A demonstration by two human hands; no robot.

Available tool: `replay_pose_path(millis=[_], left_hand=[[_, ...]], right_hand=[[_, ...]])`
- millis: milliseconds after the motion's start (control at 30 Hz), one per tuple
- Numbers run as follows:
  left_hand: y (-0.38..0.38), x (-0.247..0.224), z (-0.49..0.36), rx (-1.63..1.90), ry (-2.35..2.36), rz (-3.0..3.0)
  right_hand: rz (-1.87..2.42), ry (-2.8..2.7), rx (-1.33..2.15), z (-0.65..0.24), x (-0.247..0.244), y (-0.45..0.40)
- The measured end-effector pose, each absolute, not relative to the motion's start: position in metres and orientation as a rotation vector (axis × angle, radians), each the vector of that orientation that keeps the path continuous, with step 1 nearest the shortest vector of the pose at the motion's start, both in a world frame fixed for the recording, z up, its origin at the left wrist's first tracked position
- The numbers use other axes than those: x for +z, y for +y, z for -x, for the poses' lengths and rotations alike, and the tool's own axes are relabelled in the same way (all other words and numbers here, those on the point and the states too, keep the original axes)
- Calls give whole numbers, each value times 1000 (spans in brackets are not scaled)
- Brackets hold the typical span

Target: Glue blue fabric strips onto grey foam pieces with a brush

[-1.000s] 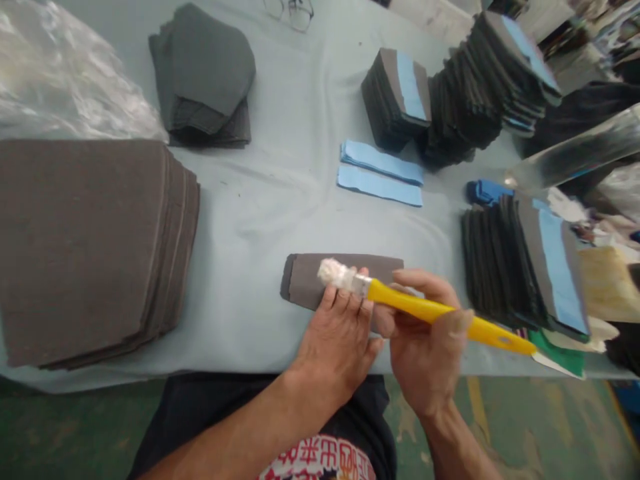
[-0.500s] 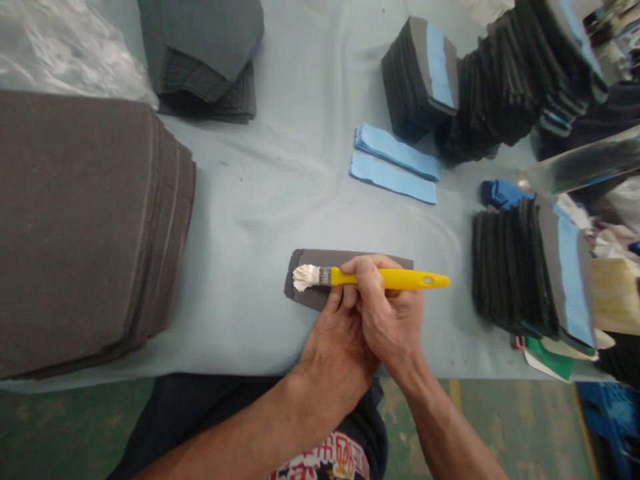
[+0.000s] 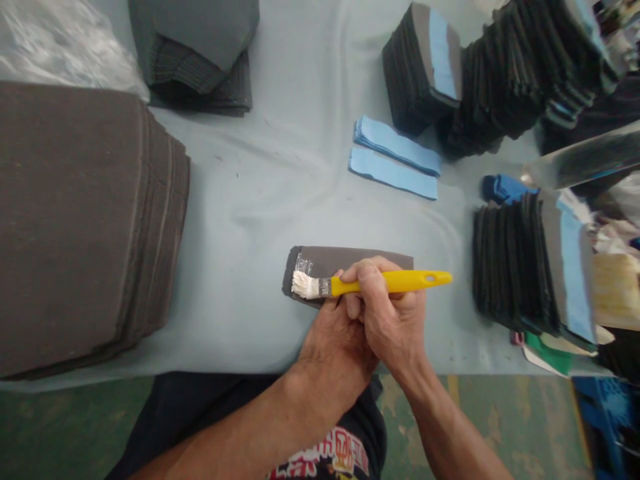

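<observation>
My right hand (image 3: 395, 313) is closed around the yellow handle of a brush (image 3: 395, 281). The brush's white-coated bristles rest on the left end of a dark grey piece (image 3: 350, 255), beside a smear of white. That piece lies flat on the pale table cover near the front edge. My left hand (image 3: 340, 340) rests on the near side of the piece, below the brush and partly under my right hand. Its fingers are mostly hidden, so their grip cannot be made out.
A tall stack of brown-grey sheets (image 3: 65, 220) stands at the left, a dark stack (image 3: 200, 33) behind it. Light blue strips (image 3: 395, 175) lie behind the piece. Dark stacks with blue bands (image 3: 575, 273) and a clear tube (image 3: 585, 157) are at the right.
The brush tip has moved slightly toward me over the left end of the grey piece, and a white smear now shows behind it. The view has shifted a little.
</observation>
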State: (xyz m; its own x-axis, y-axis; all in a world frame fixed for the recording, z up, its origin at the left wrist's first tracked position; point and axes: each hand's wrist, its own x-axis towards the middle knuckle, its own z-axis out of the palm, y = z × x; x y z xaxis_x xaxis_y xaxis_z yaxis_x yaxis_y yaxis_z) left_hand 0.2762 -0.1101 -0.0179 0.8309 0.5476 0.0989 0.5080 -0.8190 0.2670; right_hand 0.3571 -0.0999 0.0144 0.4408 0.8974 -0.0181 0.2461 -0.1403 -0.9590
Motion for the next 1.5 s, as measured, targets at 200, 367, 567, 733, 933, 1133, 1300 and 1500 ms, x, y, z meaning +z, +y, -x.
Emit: replay_pose_path(millis=[200, 367, 567, 733, 933, 1133, 1300, 1500], left_hand=[[-106, -16, -273, 225, 786, -2721], [-108, -17, -273, 193, 790, -2697], [-113, -25, -269, 264, 763, -2726], [-114, -33, -268, 299, 774, -2754], [-106, -26, -259, 344, 772, -2824], [-99, -24, -260, 430, 810, -2979], [-93, -25, -262, 469, 740, -2994], [-93, -23, -260, 429, 724, -2988]], right_hand=[[1646, -949, 675, -354, 8, -90], [1653, -984, 727, -353, 8, -89], [1561, -879, 766, -351, 13, -89], [1608, -1014, 724, -352, 12, -88], [1375, -713, 674, -366, 21, -92], [1390, -537, 229, -439, 30, -123], [1483, -446, 170, -478, 16, -156], [1446, -512, 303, -468, 2, -162]])
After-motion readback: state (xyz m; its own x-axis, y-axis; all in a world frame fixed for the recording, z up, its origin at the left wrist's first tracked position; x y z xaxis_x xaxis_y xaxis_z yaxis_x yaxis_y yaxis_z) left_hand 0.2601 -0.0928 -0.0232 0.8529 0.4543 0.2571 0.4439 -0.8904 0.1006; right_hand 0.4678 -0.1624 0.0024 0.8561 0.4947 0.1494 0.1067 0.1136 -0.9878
